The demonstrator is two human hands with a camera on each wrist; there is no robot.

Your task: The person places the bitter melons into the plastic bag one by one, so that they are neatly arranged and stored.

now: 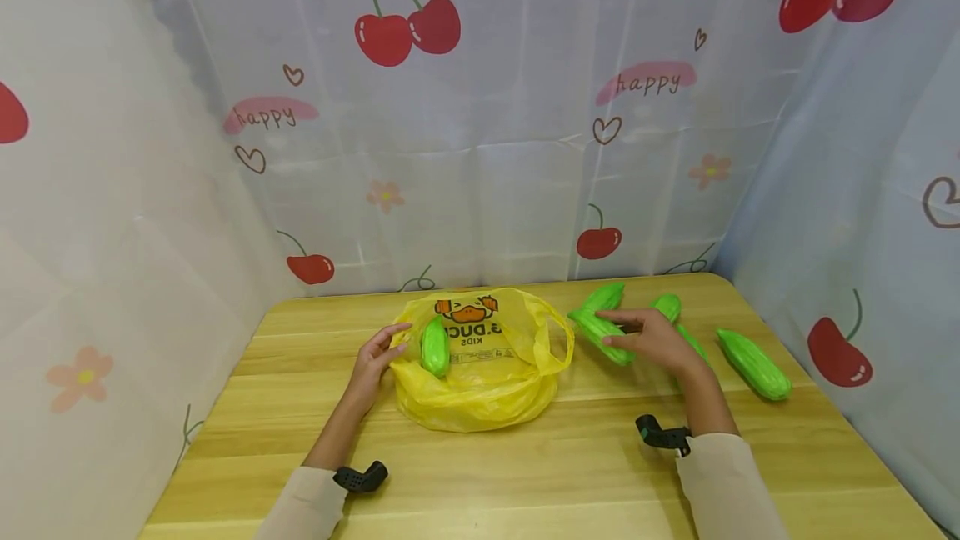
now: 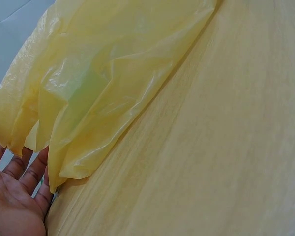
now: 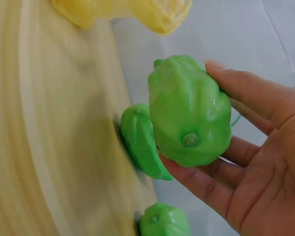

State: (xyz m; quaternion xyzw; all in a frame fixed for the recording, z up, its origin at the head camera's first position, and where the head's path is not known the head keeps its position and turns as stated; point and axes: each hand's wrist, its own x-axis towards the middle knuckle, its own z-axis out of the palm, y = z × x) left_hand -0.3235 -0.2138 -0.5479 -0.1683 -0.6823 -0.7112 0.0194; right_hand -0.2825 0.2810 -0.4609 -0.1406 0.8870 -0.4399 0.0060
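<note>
A yellow plastic bag (image 1: 480, 407) with a duck print lies with its mouth open on the table. Inside, near its left side, is a green bitter melon (image 1: 435, 348), which shows faintly through the plastic in the left wrist view. My left hand (image 1: 377, 358) holds the bag's left rim; folds of plastic (image 2: 108, 98) hide its fingertips. To the right of the bag, my right hand (image 1: 656, 340) grips another bitter melon (image 3: 189, 110) between thumb and fingers, stem end towards the wrist camera. In the right wrist view it appears raised off the table.
Behind the held one lies a bitter melon (image 1: 606, 297). More lie to the right, one (image 1: 667, 305) partly behind my right hand and another (image 1: 753, 365) near the table's right edge. A cherry-print curtain (image 1: 480, 148) stands behind the wooden table (image 1: 525, 482) and along both sides.
</note>
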